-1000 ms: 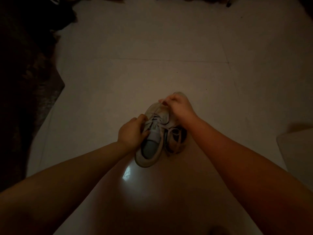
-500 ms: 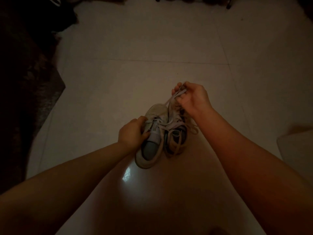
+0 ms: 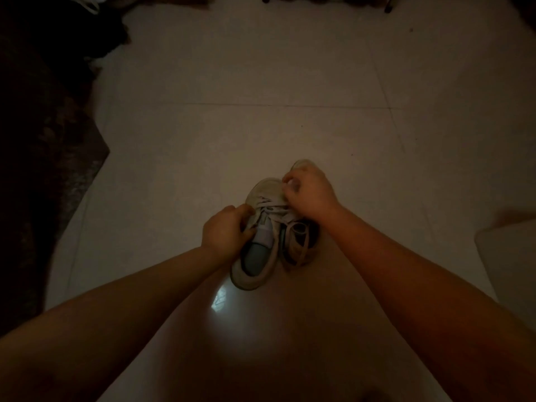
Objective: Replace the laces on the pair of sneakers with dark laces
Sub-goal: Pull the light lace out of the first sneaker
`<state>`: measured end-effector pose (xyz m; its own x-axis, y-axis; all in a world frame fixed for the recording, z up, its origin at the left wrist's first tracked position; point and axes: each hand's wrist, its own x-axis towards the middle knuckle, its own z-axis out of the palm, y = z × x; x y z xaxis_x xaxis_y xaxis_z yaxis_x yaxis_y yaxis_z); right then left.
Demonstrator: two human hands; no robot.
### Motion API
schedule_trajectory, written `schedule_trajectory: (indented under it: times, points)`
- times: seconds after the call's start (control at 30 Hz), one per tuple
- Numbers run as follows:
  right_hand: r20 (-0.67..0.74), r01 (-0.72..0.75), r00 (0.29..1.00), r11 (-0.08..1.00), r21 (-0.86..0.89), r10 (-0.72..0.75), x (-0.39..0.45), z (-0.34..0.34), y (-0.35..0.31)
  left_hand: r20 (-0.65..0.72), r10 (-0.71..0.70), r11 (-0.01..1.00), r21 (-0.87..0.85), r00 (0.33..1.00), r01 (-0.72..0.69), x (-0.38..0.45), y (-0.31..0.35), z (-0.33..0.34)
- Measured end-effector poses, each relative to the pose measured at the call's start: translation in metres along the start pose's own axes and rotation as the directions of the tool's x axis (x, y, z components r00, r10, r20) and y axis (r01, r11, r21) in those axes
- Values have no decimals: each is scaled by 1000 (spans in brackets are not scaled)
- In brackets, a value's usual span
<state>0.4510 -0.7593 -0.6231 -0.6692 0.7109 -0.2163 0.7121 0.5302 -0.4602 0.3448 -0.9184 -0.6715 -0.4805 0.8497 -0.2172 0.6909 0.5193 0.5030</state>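
Two pale sneakers stand side by side on the tiled floor in dim light, toes pointing away from me. My left hand (image 3: 224, 230) grips the left sneaker (image 3: 255, 256) at its left side by the eyelets. My right hand (image 3: 307, 192) is curled over the toe end of the lacing and pinches the light lace (image 3: 272, 207) there. The right sneaker (image 3: 298, 245) lies mostly under my right wrist, with a loose lace across its opening. No dark laces are visible.
A dark rug (image 3: 43, 169) covers the floor on the left. A pale block (image 3: 510, 256) sits at the right edge. Dark furniture legs (image 3: 324, 0) line the far edge. Bare tiles (image 3: 261, 82) stretch beyond the shoes.
My right hand had lifted away with a length of lace half a second ago; now it is back down on the lacing near the toe. The left hand has kept its grip.
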Motion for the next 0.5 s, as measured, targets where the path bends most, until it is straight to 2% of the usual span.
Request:
schedule_trajectory:
  times: [0.03, 0.1, 0.2, 0.27, 0.37, 0.5]
  points:
    - [-29, 104, 994, 988, -114, -108, -1, 5, -3, -1, 2, 1000, -1, 1000, -2, 0, 0, 0]
    - [23, 220, 975, 949, -227, -220, 0, 14, -10, -1, 0, 1000, -6, 1000, 0, 0, 0, 0]
    - [140, 263, 964, 905, -335, -228, 2, 31, -17, -9, -8, 1000, -6, 1000, 8, 0, 0, 1]
    - [129, 266, 964, 887, -377, -234, 0, 40, -17, -11, -6, 1000, -9, 1000, 6, 0, 0, 1]
    - [72, 255, 967, 899, -355, -246, -2, 44, -18, -12, -6, 1000, -9, 1000, 5, 0, 0, 1]
    - [-18, 174, 983, 957, -231, -183, -4, 41, -26, -28, -8, 1000, -27, 1000, 7, -1, -2, 3]
